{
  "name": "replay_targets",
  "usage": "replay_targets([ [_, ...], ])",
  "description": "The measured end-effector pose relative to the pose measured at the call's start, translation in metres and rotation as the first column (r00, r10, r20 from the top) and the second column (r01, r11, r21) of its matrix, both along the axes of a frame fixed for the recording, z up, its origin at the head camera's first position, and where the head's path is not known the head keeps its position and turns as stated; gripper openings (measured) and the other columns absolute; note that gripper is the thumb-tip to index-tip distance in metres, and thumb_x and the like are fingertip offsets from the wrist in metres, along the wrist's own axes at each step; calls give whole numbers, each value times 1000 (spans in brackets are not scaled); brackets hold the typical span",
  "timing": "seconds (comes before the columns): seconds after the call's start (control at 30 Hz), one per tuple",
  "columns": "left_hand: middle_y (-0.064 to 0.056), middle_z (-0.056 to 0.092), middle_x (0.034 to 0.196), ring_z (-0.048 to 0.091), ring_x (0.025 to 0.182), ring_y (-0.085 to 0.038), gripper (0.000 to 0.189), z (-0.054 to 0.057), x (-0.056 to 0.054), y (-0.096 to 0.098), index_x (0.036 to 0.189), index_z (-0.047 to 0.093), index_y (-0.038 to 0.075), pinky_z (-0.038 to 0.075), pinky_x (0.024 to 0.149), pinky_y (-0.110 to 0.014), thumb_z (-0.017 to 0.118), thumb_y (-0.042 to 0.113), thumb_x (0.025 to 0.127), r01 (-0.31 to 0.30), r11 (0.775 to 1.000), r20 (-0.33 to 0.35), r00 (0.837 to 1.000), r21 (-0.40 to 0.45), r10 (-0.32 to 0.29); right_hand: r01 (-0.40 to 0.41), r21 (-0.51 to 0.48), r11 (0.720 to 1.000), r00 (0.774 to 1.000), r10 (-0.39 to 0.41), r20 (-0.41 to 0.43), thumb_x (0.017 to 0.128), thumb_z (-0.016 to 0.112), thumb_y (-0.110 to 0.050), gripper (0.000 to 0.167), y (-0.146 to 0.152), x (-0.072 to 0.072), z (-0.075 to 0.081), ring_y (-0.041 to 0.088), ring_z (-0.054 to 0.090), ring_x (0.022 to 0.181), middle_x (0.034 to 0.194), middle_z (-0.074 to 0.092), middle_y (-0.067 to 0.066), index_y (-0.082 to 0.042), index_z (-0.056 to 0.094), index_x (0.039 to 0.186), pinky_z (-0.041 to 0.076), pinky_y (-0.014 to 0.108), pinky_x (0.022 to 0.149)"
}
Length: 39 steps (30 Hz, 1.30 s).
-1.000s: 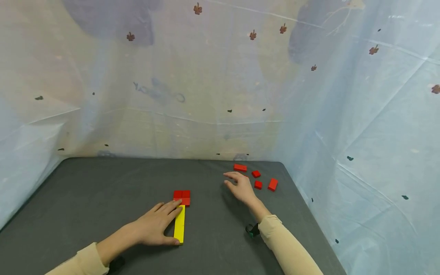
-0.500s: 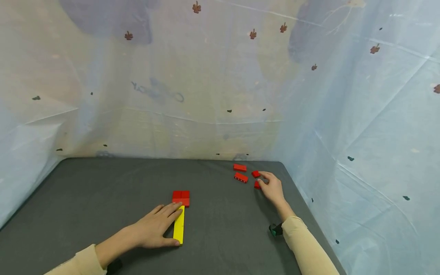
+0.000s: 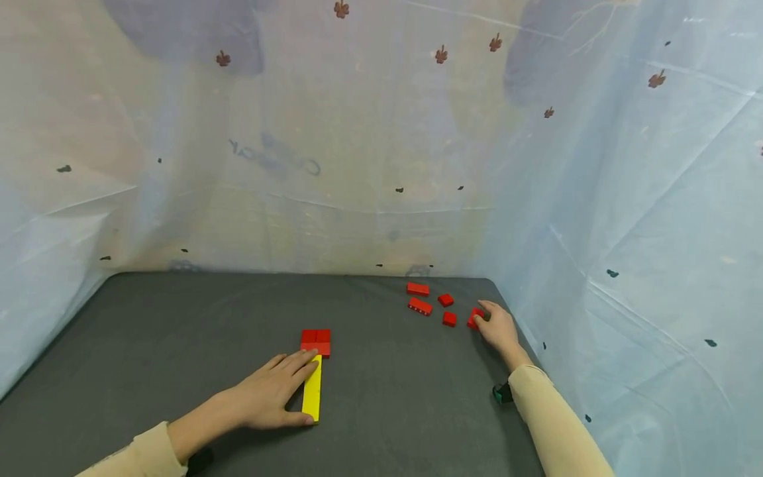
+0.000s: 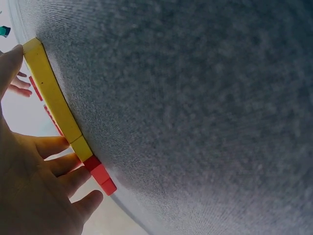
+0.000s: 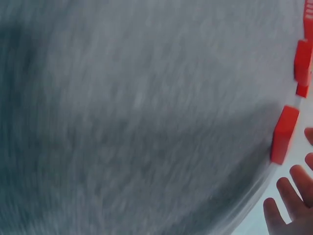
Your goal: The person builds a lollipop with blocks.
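My left hand (image 3: 271, 394) rests against a long yellow block (image 3: 312, 394), fingers spread along it and thumb at its near end. A small group of red blocks (image 3: 315, 335) adjoins the yellow's far end, partly under the fingertips. In the left wrist view a shorter yellow block (image 4: 81, 148) follows the long one, with red pieces (image 4: 101, 176) after it. At the right my right hand (image 3: 502, 332) is over a red rectangular block (image 3: 474, 318), thumb and forefinger apart on either side of it. The right wrist view shows the fingers (image 5: 290, 198) extended near that block.
Several other red pieces lie at the back right: a plain bar (image 3: 418, 289), a bar with pale dots along its side (image 3: 420, 306), and two small squares, one farther (image 3: 446, 300) and one nearer (image 3: 450, 319). Plastic sheeting (image 3: 644, 265) rises beside the dark table (image 3: 197, 311).
My right hand has moved rightward, past the small red squares, to the rightmost red block, uncovering the dotted bar. My left hand has stayed on the yellow block.
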State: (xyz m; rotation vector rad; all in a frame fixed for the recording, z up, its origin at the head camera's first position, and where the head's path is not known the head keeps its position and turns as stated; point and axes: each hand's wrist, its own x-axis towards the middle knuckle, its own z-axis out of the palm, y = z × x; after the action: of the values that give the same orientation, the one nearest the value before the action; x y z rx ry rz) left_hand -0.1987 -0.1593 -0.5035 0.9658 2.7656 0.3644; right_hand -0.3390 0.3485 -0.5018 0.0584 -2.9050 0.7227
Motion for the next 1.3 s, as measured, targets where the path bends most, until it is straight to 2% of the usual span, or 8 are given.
replay_targets([
  [0.27,-10,25,171,26,156,-34,106,0,-1,0,161,39,9,25,122,-63,55,83,88,-3,1000,5,1000,-4,3,-138,51,989,990,136,49,103,63,-22,58,9,0,2,56,42,139,152,45,35,10,48,150,35,67,113],
  [0.43,-9,24,171,26,156,-33,105,1,-1,1,161,38,9,25,122,-62,54,83,88,-1,1000,1,1000,-11,1,-172,98,980,984,166,68,102,65,-26,59,11,1,2,57,43,137,151,48,34,8,51,149,36,68,112],
  [0.63,-11,26,171,28,155,-35,105,1,-1,1,160,40,8,26,121,-63,55,82,88,9,1000,-10,1000,2,-9,-172,110,979,984,165,75,102,65,-26,59,13,0,-2,57,43,137,151,48,33,7,51,149,36,68,111],
  [0.9,-8,26,171,28,156,-31,105,0,-2,1,161,40,10,26,122,-61,56,83,87,-11,1000,-4,1000,-21,11,-170,76,982,984,166,66,103,66,-27,59,11,1,-2,55,45,136,148,51,33,8,52,148,36,67,112],
  [1.13,-12,29,169,31,154,-34,104,4,-1,1,159,42,6,28,120,-63,59,80,88,6,1000,-20,1000,7,-6,-157,50,986,988,157,14,103,66,-30,60,5,4,1,53,43,139,150,49,32,7,51,149,33,67,114],
  [1.3,-13,30,169,32,153,-35,103,4,0,1,158,43,5,29,120,-63,60,79,88,11,1000,-33,999,13,-10,-163,22,986,986,164,-30,102,67,-30,59,-10,4,5,52,42,140,151,49,31,4,53,149,33,67,114],
])
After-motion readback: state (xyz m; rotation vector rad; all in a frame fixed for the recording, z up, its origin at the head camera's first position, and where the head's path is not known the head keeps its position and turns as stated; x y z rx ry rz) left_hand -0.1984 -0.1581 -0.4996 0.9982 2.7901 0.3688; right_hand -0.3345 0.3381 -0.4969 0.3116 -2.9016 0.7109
